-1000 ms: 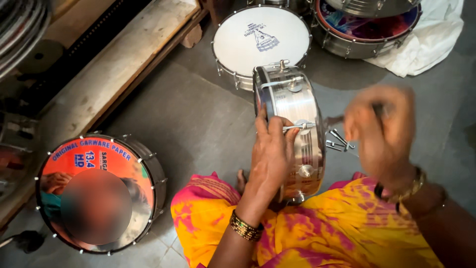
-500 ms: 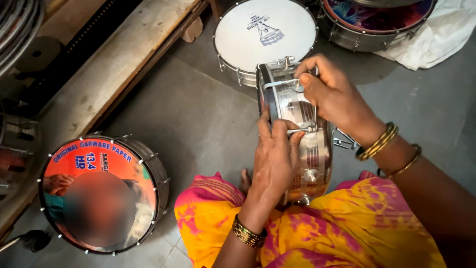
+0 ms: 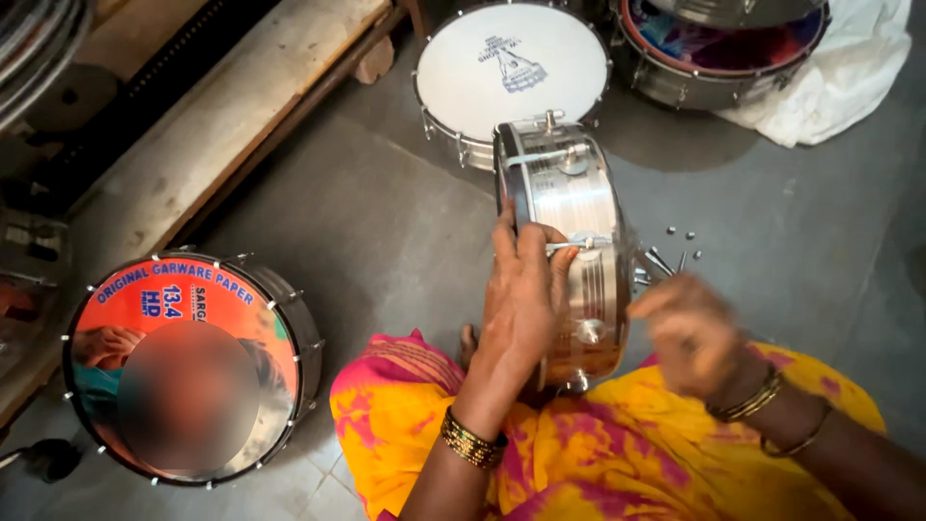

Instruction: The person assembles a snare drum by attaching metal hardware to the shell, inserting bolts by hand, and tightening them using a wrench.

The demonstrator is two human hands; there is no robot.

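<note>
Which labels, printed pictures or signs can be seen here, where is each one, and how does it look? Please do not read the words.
Printed drum skin: bottom left on the floor, round, orange with blue lettering and a blurred picture.
Small emblem: on the white drum at top centre, dark blue, roughly triangular.
Colourful drum skin: top right, round, red, blue and purple print, partly covered.
Steel drum in the left hand: no label visible.

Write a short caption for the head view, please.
Left hand steadies an upright steel drum on the lap; blurred right hand beside it.
</note>
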